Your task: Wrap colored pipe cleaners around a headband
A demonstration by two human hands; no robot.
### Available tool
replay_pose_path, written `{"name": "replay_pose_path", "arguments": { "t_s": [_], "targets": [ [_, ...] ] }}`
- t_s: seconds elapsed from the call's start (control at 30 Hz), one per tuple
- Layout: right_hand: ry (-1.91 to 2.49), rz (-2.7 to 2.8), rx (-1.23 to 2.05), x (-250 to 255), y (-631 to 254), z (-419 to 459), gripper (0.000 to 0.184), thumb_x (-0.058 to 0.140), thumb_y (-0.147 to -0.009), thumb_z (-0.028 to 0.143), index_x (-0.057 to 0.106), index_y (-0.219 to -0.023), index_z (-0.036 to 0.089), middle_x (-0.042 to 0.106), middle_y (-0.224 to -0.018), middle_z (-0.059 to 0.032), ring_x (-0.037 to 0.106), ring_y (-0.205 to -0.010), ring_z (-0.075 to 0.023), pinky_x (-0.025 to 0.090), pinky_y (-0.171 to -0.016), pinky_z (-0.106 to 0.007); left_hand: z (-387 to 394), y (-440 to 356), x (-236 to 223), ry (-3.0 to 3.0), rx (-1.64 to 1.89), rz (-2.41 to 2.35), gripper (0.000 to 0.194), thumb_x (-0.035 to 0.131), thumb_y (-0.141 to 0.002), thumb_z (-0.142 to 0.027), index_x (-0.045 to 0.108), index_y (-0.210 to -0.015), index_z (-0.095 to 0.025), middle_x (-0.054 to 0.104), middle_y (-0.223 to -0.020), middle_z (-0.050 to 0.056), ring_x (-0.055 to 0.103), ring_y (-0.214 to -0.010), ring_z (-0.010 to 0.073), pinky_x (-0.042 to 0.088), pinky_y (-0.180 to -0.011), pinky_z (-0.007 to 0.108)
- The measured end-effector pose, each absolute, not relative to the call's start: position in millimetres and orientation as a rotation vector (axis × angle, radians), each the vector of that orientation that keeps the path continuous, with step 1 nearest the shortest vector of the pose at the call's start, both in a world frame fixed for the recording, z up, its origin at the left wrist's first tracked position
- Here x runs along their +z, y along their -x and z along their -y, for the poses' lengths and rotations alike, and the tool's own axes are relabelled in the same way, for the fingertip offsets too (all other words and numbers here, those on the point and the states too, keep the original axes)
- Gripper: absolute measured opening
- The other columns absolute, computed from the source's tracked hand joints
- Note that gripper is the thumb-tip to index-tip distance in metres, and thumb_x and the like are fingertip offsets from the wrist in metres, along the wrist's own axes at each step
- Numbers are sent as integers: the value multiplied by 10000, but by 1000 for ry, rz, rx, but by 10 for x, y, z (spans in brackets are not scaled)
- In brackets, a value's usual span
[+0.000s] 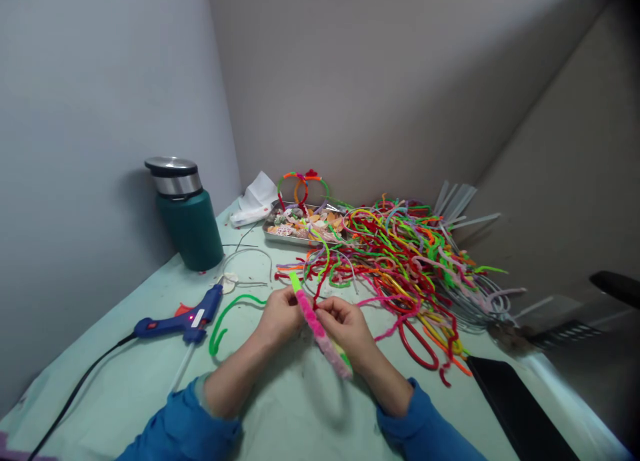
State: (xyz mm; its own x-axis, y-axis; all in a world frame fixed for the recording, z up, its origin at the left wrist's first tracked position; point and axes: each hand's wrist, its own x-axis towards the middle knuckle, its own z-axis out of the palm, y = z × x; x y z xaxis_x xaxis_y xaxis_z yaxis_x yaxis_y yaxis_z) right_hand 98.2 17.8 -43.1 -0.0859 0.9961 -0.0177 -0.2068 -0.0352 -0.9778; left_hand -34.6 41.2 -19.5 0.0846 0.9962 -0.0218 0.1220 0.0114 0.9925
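Note:
In front of me, above the table, is a band (314, 322) wrapped in fuzzy pipe cleaner, with lime green, hot pink and pale pink stretches. My left hand (281, 314) is closed on its upper part, and some of those fingers are hidden behind it. My right hand (346, 322) pinches a dark red pipe cleaner (320, 284) close against the band; the strand's free end rises above the fingers. A green pipe cleaner (227, 312) lies curved on the table, left of my left hand.
A blue glue gun (187, 321) with a cord lies at left, near a teal bottle (193, 228). Behind my hands are a metal tray (280, 238) of small pieces and a large tangle of pipe cleaners (400, 248). A black flat object (515, 401) lies at right.

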Motion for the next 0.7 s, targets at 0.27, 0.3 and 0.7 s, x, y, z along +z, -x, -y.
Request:
{"name": "replay_pose_path", "arguments": {
  "t_s": [0.27,0.3,0.7],
  "targets": [
    [866,1073,1695,-429,-1036,-169,248,683,-703,357,537,-694,156,563,-496,45,392,-289,-45,297,-282,-166,-388,393,-200,-943,903,-781,83,587,-657,-192,572,-723,-143,343,-416,-86,257,-359,41,265,-364,168],
    [830,1060,1743,-429,-1045,-167,241,681,-708,342,528,-686,157,561,-498,46,375,-288,-40,298,-278,-163,-380,407,-185,-905,883,-735,83,600,-653,-173,566,-724,-145,344,-427,-86,254,-364,37,263,-365,162],
    [472,988,2124,-366,-1203,-82,164,628,-774,265,578,-840,123,560,-593,14,309,-348,-16,292,-314,-136,-317,494,-128,-910,745,-388,315,702,-684,-386,576,-823,-134,492,-540,-29,454,-424,71,455,-437,222]
  ]
}}
